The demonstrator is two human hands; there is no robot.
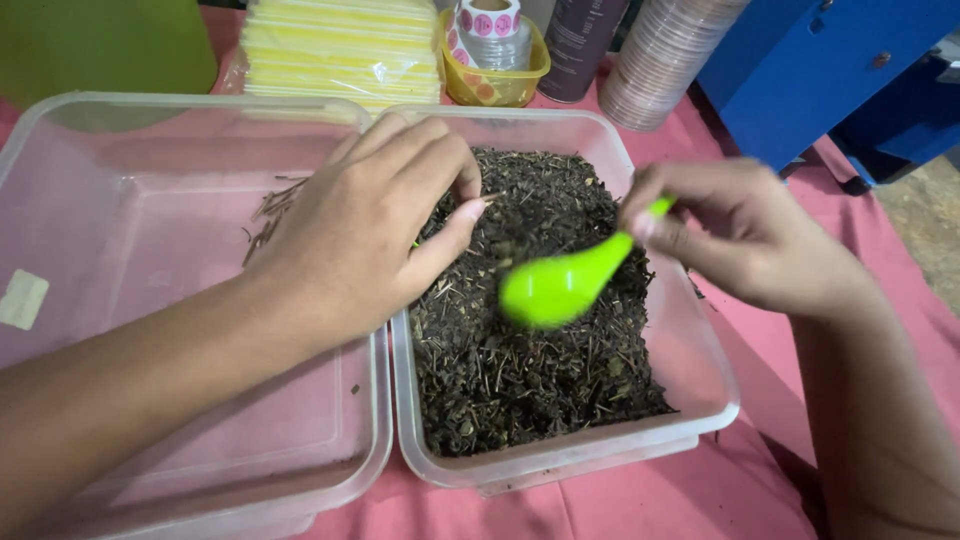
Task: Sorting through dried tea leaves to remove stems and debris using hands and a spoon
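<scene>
Landmark: clear tub w/ dried leaves [600, 440]; behind it a yellow packet stack [340, 45] in clear wrap; roll of pink round stickers [487, 22]; pale square label [22, 298] far left.

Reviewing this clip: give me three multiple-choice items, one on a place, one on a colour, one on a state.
1. Where are the dried leaves?
A. left tub
B. right tub
C. on the cloth

2. What colour is the spoon?
A. green
B. red
C. white

3. How is the left tub?
A. heaped full
B. lidded
C. nearly bare, with a few twigs

Answers:
1 B: the dark leaves fill the right tub.
2 A: the right hand holds a bright green spoon.
3 C: only some twigs lie near the left hand.
</scene>
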